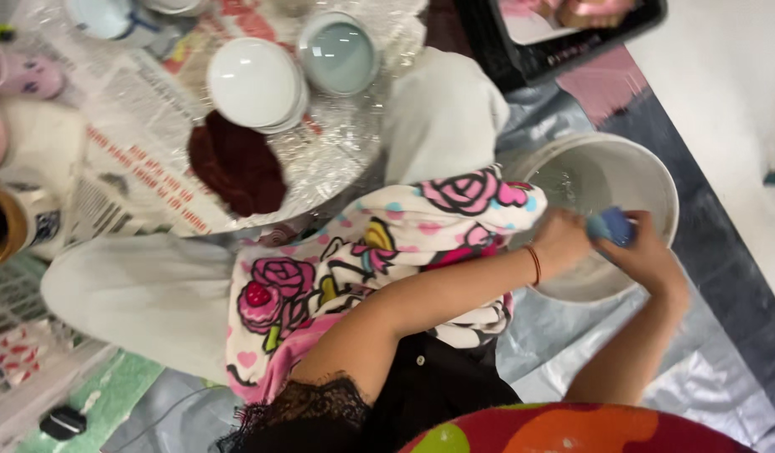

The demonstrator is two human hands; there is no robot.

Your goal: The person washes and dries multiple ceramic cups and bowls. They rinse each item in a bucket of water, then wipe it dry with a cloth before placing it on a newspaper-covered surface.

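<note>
Head view, risk: the blue sponge (611,225) could be dropped into the water if the grip slackens over the white bucket (656,180).
Sponge position: it is pinched in the right hand (647,256), above the bucket's near rim.
Right fingers: closed narrowly around the sponge.
Left hand (560,242): fisted just beside it; whether anything is held cannot be told.

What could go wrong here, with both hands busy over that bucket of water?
The blue thing gripped in the right hand looks wet, so it might slip into the white bucket. The left hand works at the bucket's rim, right beside the flowered cloth on the lap, so splashes may soak it. The stacked white bowls sit close to the edge of the low table and could be knocked.
</note>
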